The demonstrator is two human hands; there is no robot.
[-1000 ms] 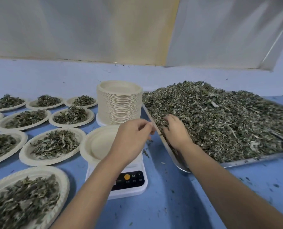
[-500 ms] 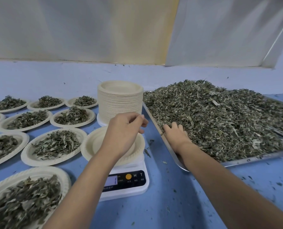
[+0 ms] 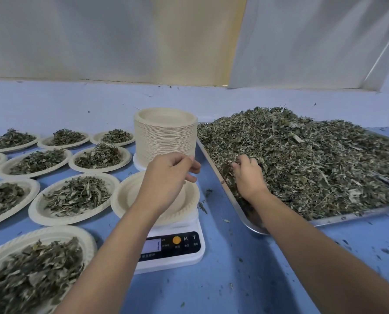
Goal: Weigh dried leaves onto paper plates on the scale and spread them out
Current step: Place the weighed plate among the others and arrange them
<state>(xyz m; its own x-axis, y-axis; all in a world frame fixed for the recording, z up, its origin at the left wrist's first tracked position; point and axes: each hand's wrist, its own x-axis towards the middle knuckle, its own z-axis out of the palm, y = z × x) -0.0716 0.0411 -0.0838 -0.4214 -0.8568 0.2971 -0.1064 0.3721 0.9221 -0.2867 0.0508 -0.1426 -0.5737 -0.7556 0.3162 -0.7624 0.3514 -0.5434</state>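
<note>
An empty paper plate point(image 3: 123, 198) sits on the white digital scale point(image 3: 190, 251) near the middle of the blue table. My left hand point(image 3: 166, 177) hovers just above that plate with its fingers loosely curled and nothing in them. To the right, a big heap of dried leaves point(image 3: 307, 159) fills a metal tray point(image 3: 252, 225). My right hand point(image 3: 249, 176) is pushed into the near left edge of the heap, fingers curled down into the leaves and partly buried, gripping some.
A tall stack of empty paper plates point(image 3: 166, 137) stands just behind the scale. Several plates spread with leaves point(image 3: 75, 196) cover the table on the left. Leaf crumbs lie scattered on the blue table point(image 3: 234, 279) in front of the tray.
My right hand has moved from the tray's near rim up into the heap and curled its fingers in. My left hand rose a little above the plate. The view shifted slightly.
</note>
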